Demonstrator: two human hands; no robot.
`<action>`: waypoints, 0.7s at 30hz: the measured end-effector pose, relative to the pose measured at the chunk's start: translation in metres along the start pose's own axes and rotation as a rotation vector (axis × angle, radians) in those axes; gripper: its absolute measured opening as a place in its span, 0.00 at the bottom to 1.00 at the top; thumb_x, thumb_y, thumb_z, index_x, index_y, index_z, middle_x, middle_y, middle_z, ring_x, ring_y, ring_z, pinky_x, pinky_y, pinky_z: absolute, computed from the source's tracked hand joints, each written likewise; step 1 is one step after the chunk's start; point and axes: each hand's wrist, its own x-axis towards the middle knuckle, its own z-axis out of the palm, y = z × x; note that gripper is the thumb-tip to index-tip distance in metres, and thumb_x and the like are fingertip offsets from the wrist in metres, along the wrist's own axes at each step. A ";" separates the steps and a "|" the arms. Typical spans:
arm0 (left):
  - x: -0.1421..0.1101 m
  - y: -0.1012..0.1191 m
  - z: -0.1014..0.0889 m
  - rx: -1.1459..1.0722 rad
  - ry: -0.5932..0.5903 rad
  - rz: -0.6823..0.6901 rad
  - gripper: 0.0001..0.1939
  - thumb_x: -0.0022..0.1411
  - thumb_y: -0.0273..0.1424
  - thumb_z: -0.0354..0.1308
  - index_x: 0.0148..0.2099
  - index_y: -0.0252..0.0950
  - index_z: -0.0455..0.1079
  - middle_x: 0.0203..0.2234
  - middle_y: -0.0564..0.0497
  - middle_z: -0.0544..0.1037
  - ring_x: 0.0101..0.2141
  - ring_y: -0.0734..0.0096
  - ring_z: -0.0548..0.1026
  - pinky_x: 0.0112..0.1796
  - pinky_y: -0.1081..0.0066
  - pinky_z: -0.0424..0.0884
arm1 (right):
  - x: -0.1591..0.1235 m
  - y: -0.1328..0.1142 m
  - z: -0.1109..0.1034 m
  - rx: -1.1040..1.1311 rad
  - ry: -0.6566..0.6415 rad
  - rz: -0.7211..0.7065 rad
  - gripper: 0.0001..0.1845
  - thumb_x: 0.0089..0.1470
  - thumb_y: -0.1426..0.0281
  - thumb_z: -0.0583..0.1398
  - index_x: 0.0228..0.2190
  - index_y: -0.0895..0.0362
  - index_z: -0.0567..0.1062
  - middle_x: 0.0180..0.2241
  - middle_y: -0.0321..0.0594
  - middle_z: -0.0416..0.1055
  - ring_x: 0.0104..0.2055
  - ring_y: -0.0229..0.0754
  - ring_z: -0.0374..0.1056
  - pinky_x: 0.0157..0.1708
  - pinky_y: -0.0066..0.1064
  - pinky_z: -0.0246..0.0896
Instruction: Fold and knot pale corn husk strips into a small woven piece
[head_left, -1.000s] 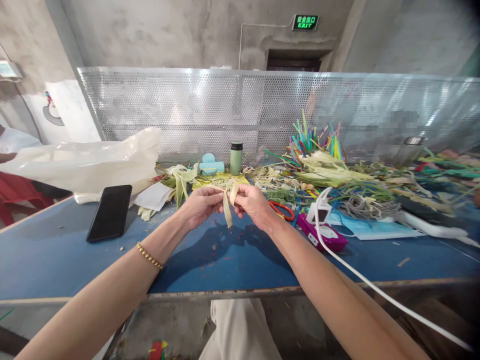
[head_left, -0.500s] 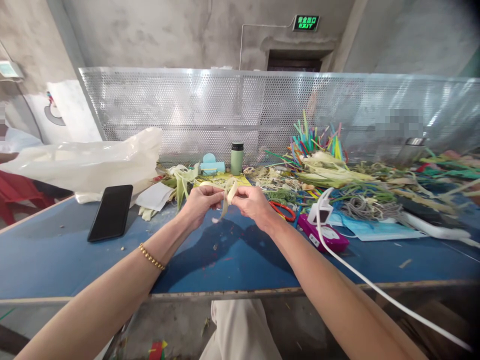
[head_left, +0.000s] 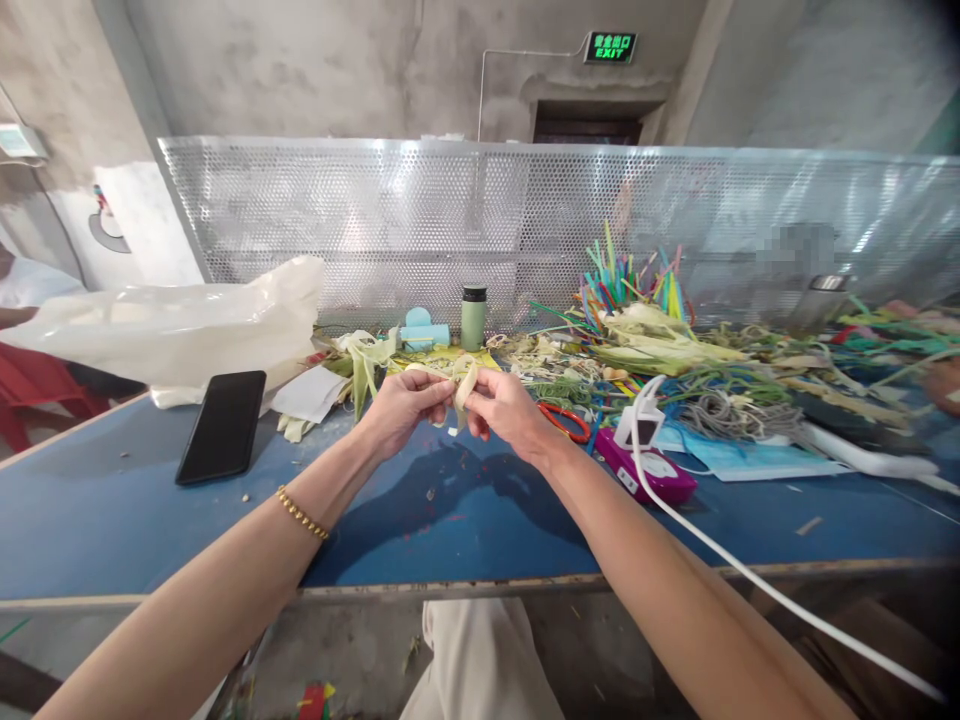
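A pale, folded strip of corn husk (head_left: 464, 386) is pinched between my two hands above the blue table (head_left: 420, 535). My left hand (head_left: 403, 408) grips it from the left between thumb and forefinger, and part of the strip curves over the back of that hand. From the right, my right hand (head_left: 504, 410) holds the looped part with thumb and fingers. The fingertips of both hands are close together, and they partly hide how the strip is folded. A green bottle with a black lid (head_left: 473, 318) stands just beyond the hands.
At left lie a black phone (head_left: 220, 427), white paper (head_left: 308, 393) and a large plastic bag (head_left: 172, 320). At right are a purple power socket (head_left: 645, 465) with a white cable, a blue face mask (head_left: 765, 455) and heaped husks (head_left: 660, 340). A perforated metal screen (head_left: 375, 220) stands behind.
The strip's hanging end, long and straight a second ago, swung leftward and now sits shorter and folded between the fingers. Both hands have stayed nearly in place.
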 end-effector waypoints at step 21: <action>0.000 0.002 0.001 -0.244 -0.017 -0.100 0.09 0.51 0.28 0.69 0.26 0.29 0.72 0.20 0.52 0.72 0.19 0.81 0.67 0.24 0.78 0.63 | 0.001 0.000 0.001 -0.076 0.008 -0.030 0.03 0.51 0.70 0.59 0.27 0.56 0.69 0.18 0.30 0.67 0.14 0.32 0.62 0.12 0.23 0.52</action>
